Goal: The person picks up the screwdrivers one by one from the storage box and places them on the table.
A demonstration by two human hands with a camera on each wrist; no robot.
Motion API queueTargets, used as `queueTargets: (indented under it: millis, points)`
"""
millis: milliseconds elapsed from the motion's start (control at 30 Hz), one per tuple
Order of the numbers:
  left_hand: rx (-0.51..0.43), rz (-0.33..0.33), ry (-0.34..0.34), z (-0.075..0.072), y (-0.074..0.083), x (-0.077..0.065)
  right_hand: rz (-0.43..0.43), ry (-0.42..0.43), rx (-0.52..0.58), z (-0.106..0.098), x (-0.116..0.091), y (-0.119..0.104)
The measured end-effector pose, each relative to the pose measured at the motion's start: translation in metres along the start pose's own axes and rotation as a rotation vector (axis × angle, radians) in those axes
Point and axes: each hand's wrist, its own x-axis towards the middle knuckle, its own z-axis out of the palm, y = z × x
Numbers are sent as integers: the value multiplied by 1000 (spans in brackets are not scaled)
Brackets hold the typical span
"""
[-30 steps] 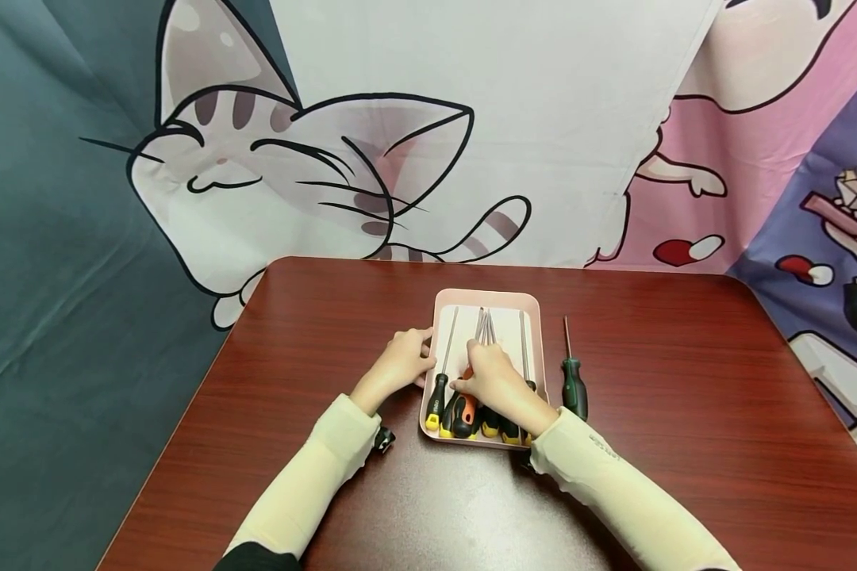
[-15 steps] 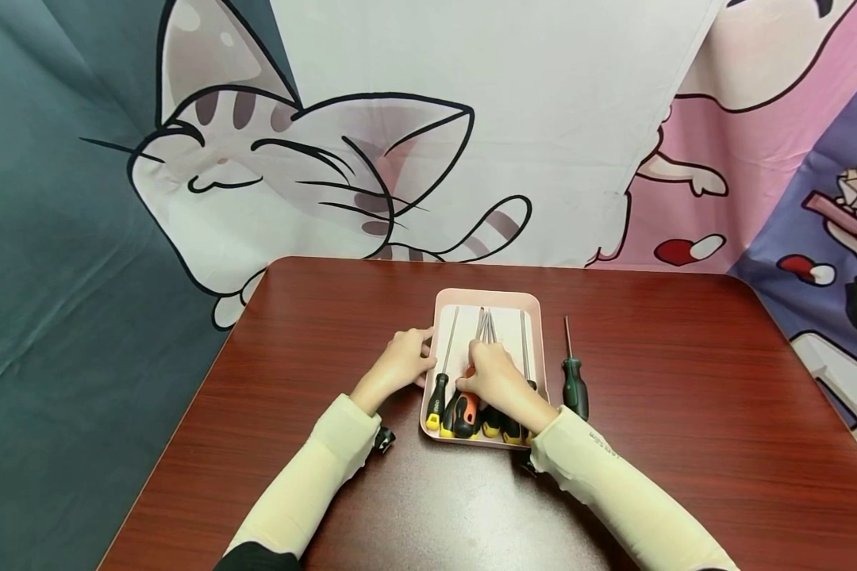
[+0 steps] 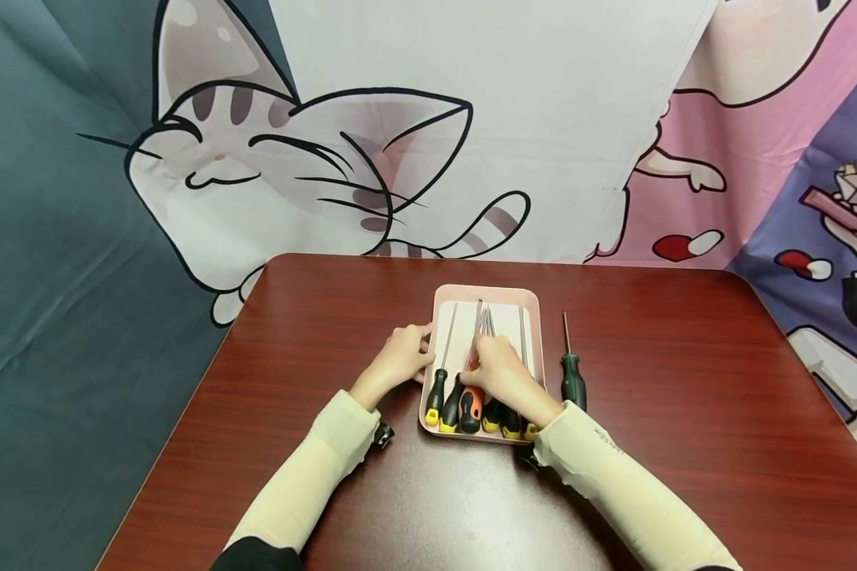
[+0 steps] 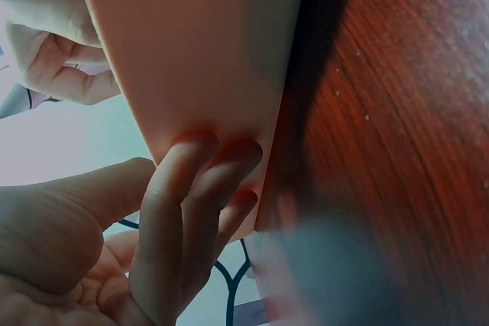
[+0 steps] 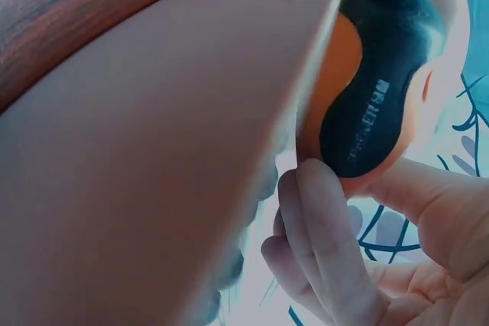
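"What's different from a second ago?"

"My right hand (image 3: 503, 373) sits slightly further to my right, and the orange-and-black screwdriver (image 3: 470, 412) has shifted with it. More of the neighbouring black-and-yellow screwdriver (image 3: 452, 404) shows on its left now. My left hand (image 3: 401, 357) hasn't left the side of the tray (image 3: 487, 292)."

"How many of everything?"

"One tray, pink-rimmed and white inside. I make out six handles over it: one orange and black, five black and yellow. A single dark green screwdriver (image 3: 573, 385) lies outside on the table (image 3: 328, 317), just right of the tray, its shaft pointing away from me. So seven handles in view."

"And how are you holding yourself?"

"Both arms reach forward, angled inward. On the right, thumb and fingers pinch the orange-and-black handle near its shaft end, butt towards me. It's within the tray's outline; whether it rests on the bottom, I can't tell. On the left, my thumb meets the rim and three fingers lie against the outer wall, so I'm holding that edge."
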Motion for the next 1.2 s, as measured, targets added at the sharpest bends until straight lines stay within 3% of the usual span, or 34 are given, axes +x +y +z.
queueTargets:
  millis: [500,867,1200]
  points:
    - [18,4,3,0,1,0,27,-37,107,-14,-5,-4]
    - [9,6,-5,0,-1,0,-54,22,43,-22,-9,0]
    - [-11,3,-2,1,-1,-2,-59,38,15,-31,-12,2]
